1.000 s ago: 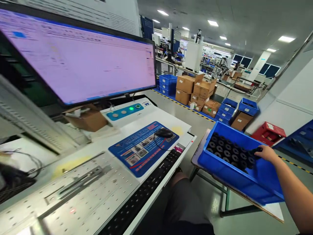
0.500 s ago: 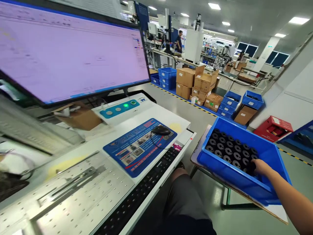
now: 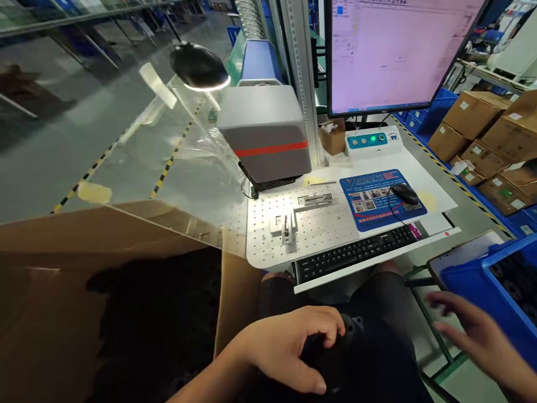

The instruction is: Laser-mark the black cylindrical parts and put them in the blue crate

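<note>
Over my lap, my left hand [image 3: 293,347] is closed around a black cylindrical part [image 3: 335,352], thumb on the near side and fingers on the far side. The part is dark against my dark clothing, so its outline is hard to make out. My right hand [image 3: 474,330] is slightly blurred beside the blue bin [image 3: 465,274], its thumb and fingers apart with nothing between them. Black parts with round ends [image 3: 516,280] show inside that bin. On my left stands an open cardboard box [image 3: 239,296] with a dark mass inside; its contents are too dark to tell apart.
Ahead is a perforated metal plate [image 3: 323,224] with small brackets, under a grey machine head [image 3: 264,129]. To its right are a keyboard [image 3: 356,252], a mouse [image 3: 405,194] on a blue mat [image 3: 364,215], and a monitor [image 3: 390,61]. A lamp [image 3: 199,64] hangs at the upper left.
The view has swung left. My right hand, earlier gripping a black part in the blue bin, is now outside it with fingers apart. My left hand has come into view holding a black part.
</note>
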`<state>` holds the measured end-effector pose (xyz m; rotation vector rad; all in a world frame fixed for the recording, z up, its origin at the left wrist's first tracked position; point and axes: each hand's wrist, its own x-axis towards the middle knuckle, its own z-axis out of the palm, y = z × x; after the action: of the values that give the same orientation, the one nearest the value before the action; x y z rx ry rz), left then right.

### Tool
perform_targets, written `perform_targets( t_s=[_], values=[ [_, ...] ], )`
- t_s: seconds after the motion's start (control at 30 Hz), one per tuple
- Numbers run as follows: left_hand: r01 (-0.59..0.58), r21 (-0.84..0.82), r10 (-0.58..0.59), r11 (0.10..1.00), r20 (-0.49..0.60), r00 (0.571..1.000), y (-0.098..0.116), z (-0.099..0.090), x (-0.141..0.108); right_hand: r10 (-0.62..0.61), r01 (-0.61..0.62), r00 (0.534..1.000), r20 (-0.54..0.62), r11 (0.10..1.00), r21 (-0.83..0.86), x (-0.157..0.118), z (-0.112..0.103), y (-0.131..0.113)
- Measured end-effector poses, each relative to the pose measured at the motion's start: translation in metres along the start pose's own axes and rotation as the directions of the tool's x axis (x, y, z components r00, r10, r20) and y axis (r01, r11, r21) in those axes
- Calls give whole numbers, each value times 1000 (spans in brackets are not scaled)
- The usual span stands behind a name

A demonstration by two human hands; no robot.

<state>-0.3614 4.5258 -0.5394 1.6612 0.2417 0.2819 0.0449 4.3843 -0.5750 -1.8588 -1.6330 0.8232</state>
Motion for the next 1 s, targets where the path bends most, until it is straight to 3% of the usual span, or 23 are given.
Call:
perform_targets(
  t_s=[0.03,0.07,0.13,0.23,0.3,0.33,0.4,0.47,0.5,0.53,0.57,0.6,0.63,0.67,0.7,0.73,0.8,0.87,0.93,1.0],
  values=[
    [-28,45,28,999,17,999,0,4,-2,-62,47,980,191,996,77,10,19,-26],
    [-49,83,47,995,25,999,-1,8,-5,-141,92,929,343,984,156,23,39,-51],
    [-76,132,75,988,14,997,-4,16,-15,-273,129,793,544,949,287,47,80,-97],
    [-66,158,75,985,-56,996,-5,22,-38,-374,116,588,717,917,383,68,126,-142],
    [-36,154,55,987,-119,991,0,24,-59,-362,89,513,778,924,372,73,143,-156],
    [-17,146,41,989,-163,986,4,24,-70,-340,77,500,796,933,351,75,147,-159],
    [26,117,8,993,-278,961,10,23,-95,-283,63,555,782,952,299,81,150,-163],
    [107,50,-74,993,-437,897,8,23,-120,-230,78,706,669,965,250,95,153,-166],
    [157,13,-125,988,-541,832,1,22,-131,-204,88,797,568,970,225,105,156,-168],
    [210,-14,-167,978,-658,734,-10,23,-142,-181,97,878,444,974,203,118,160,-171],
    [266,-32,-193,964,-771,607,-25,23,-151,-162,108,936,312,977,184,132,165,-175],
    [324,-26,-177,946,-878,445,-43,23,-159,-148,119,971,187,980,162,148,171,-180],
    [386,-3,-122,922,-951,285,-63,24,-165,-141,130,987,74,982,135,165,179,-184],
    [449,14,-65,893,-985,160,-83,25,-171,-142,143,990,-22,984,105,182,186,-189],
    [495,38,9,868,-998,62,-102,26,-176,-146,154,984,-97,985,74,198,195,-192],
    [532,78,85,843,-996,11,-119,27,-180,-152,160,978,-146,986,42,214,203,-195],
    [597,177,215,783,-977,9,-141,28,-186,-159,163,969,-191,987,6,240,220,-198],
    [644,260,296,719,-954,53,-151,29,-189,-175,178,963,-203,984,-6,258,234,-196],
    [671,287,324,684,-943,73,-152,29,-190,-202,205,956,-211,979,-6,270,246,-192],
    [676,265,304,688,-951,64,-152,28,-190,-225,231,951,-212,973,3,277,254,-188]
  ],
)
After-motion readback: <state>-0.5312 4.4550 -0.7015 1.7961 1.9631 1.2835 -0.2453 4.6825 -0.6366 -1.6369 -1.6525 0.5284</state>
